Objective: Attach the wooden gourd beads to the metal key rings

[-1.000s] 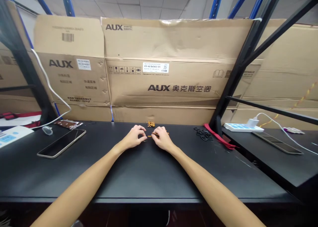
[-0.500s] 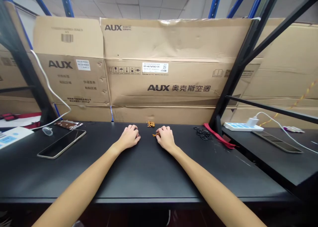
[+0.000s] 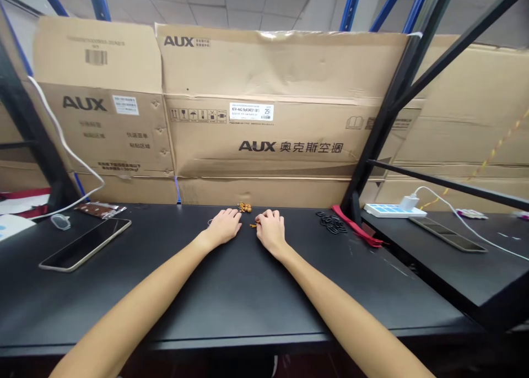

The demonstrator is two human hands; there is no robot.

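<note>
Closing the gap: left hand [image 3: 225, 225] slides in toward the right hand [image 3: 271, 229]

And the hands are nearer each other than half a second ago, the left one now just in front of the amber-coloured cluster [image 3: 247, 208]! A thin pale loop [image 3: 210, 221] has come into sight beside that left hand, and the whole view has swung slightly. The left fingers are bent down to the bench [image 3: 231, 295]; whether they grip anything, I can't tell. Over on the right, the fingers are curled upon a small amber piece [image 3: 253, 225], its end poking out between the hands; pinched or merely covered, no telling.

Edges, then: cardboard [image 3: 256, 188] walls off the back, right behind the cluster. Toward us, a broad black stretch runs down to the near edge, the forearms crossing above it. The phone [image 3: 86, 244] is well apart to the left, the black rings [image 3: 331, 222] and red strap [image 3: 357, 228] well to the right.

And the lettering! "AUX" on both big panels, "奥克斯空调" on the wider one, its white label [image 3: 251, 112] showing "KFR-46G" and "25".
</note>
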